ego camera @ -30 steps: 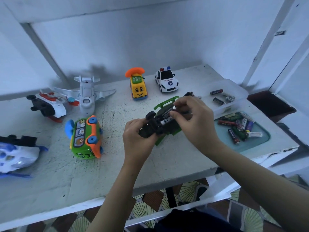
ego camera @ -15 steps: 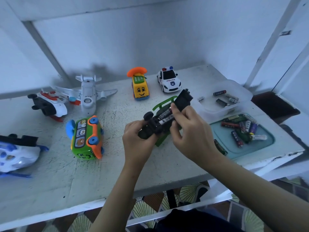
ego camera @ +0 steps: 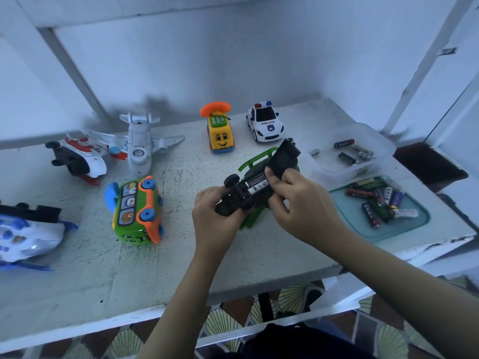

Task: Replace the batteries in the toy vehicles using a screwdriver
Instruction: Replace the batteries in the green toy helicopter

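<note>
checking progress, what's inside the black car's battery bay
Labelled batteries, apparently two side by side, lie inside the black car. The right hand, gripping the lifted cover, hides their right ends; the left hand covers the car's near end.

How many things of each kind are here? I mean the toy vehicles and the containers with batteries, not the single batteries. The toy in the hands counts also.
Toy vehicles set down: 6
Toy car gripped by left hand and right hand: 1
Battery containers: 2
Total: 9
</note>
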